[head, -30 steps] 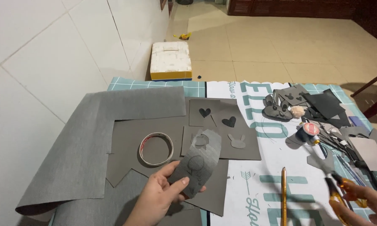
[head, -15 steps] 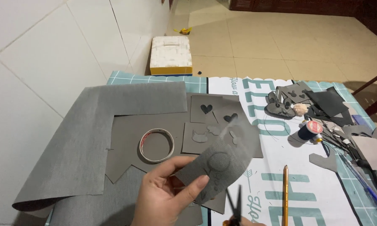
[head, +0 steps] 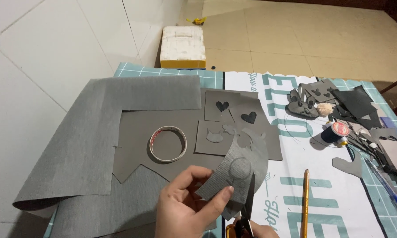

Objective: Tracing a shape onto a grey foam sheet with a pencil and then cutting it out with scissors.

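Your left hand [head: 185, 209] pinches a grey felt piece [head: 236, 174] between thumb and fingers, closed on its lower left edge, and lifts it off the desk [head: 361, 207] so that it curves over the scissors. That piece bears a drawn circle near its middle. Your right hand [head: 258, 230] shows only as a sliver at the bottom edge, wrapped round the yellow handles of the scissors [head: 248, 207]; how far its fingers are closed I cannot tell, and the dark blades point up, nearly together, against the felt's lower edge.

Your left thumb tip sits just beside the blades, so a snip taken without shifting your grip could, I judge, nick it. The felt hangs limp past your fingers, so it could fold or slide between the blades and pull the cut off the drawn line.

Near your hands lie a yellow pencil [head: 304, 202], a tape ring [head: 167, 143] on dark felt sheets, and a thread spool [head: 337, 131] further right.
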